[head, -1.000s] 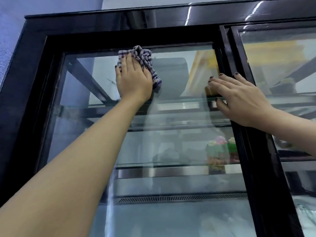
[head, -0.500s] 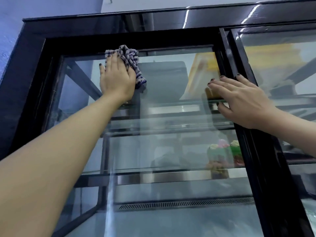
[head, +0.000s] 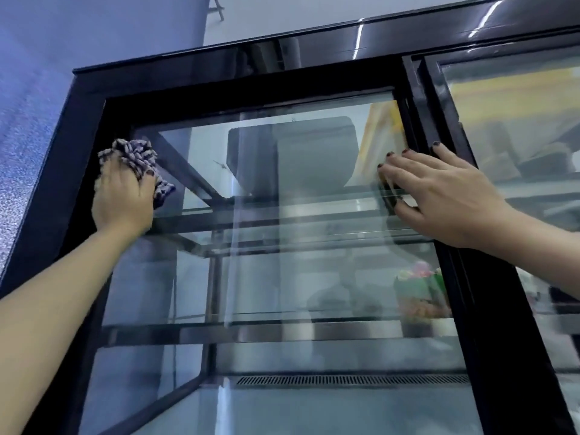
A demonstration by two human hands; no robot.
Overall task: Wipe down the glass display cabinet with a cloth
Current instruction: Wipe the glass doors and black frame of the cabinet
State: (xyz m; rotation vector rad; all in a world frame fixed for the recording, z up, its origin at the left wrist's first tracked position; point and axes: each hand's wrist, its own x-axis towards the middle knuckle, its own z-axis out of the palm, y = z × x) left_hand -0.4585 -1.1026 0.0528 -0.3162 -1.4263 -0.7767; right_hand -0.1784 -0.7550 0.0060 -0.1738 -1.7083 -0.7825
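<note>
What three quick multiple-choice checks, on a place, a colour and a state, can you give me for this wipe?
1. Where is the cloth on the glass?
A. upper left corner
B. bottom centre
C. right-hand door

2. What colour is the cabinet frame?
A. white
B. black
C. red

3. How is the right hand?
A. gripping the cloth
B. flat, fingers straight
C. out of view

Answers: A, the left hand holds it by the frame's top left corner; B, the borders are glossy black; B, its palm lies across glass and frame.

Blue textured wall (head: 28, 120), pale wall (head: 314, 14) above
</note>
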